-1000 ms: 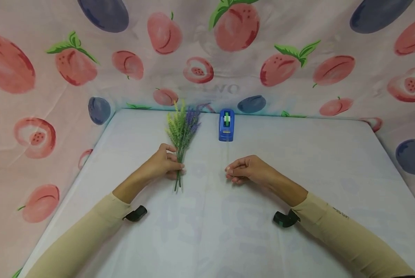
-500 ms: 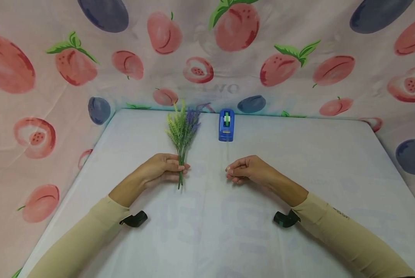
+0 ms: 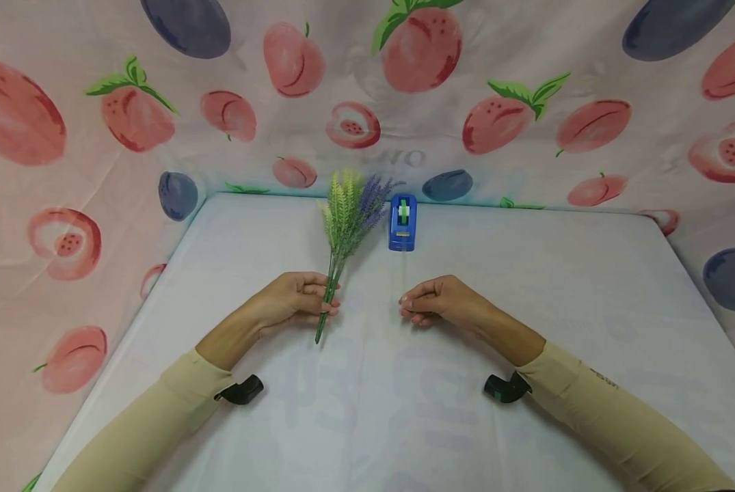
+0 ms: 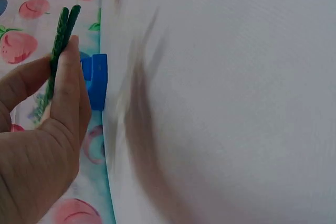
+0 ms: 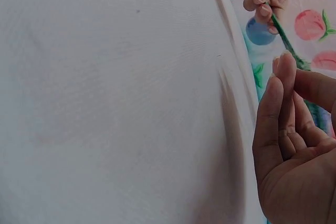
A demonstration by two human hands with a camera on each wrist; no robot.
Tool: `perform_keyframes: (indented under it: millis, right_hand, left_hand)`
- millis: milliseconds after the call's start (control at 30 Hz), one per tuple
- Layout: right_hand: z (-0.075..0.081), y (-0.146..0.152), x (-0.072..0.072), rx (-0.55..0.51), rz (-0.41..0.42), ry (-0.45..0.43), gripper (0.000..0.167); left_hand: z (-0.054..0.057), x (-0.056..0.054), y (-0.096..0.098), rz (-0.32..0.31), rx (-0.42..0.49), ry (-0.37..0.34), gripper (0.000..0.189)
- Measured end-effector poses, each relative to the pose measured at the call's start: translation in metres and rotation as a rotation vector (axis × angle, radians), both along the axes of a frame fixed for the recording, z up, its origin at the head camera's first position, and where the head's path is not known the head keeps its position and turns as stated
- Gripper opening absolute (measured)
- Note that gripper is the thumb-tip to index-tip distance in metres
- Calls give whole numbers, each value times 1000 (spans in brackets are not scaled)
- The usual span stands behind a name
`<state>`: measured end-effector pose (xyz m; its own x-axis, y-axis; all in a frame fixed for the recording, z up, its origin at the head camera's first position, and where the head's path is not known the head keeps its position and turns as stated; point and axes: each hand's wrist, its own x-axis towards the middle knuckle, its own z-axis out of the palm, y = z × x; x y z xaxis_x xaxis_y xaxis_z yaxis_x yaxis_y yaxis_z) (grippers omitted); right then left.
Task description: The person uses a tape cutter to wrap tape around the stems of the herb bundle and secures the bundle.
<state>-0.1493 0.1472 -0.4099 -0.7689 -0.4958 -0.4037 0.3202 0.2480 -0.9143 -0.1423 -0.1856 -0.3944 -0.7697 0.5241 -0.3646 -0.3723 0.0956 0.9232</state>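
Note:
My left hand [image 3: 293, 298] pinches the green stems of a bunch of lavender sprigs [image 3: 344, 219], with yellow-green and purple heads. The bunch leans to the right, its heads pointing away from me, and the bare stem ends [image 4: 64, 27] stick out past my fingers in the left wrist view. A blue tape dispenser [image 3: 402, 236] stands beyond, right of the flowers. From it a faint strip of clear tape [image 3: 404, 270] runs towards me to my right hand [image 3: 435, 301], which pinches its end between thumb and fingers. The tape is too faint to make out in the right wrist view.
A white cloth covers the table [image 3: 379, 424]. Peach-patterned fabric [image 3: 293, 130] hangs behind it and at the sides. A black wrist camera [image 3: 242, 390] sits under the left cuff, and another black camera [image 3: 504, 388] under the right.
My left hand has shifted its grip on the stems. The bunch has moved right and now tilts towards the dispenser. My right hand and the dispenser stay in place.

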Motion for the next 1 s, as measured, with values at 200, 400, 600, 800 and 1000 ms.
perform_keyframes:
  millis: [200,400,600,800,1000]
  right_hand:
    - [0,1,1,-1,4,3,34]
    - [-2,0,2,28,21,16,36]
    - [-2,-2,3,47,25,51,35]
    - [-2,-3,6,64,41,145,32]
    - [0,-3,12,48,47,218,30]
  left_hand:
    - [7,-4,13,-61,-19,74,51]
    - [10,-13,30,-105,-56,140,50]
    - [10,-22,51,-170,-104,237,53]
    - [9,-28,76,-213,-58,278,44]
    - [10,-27,91,-269,-132,385,36]
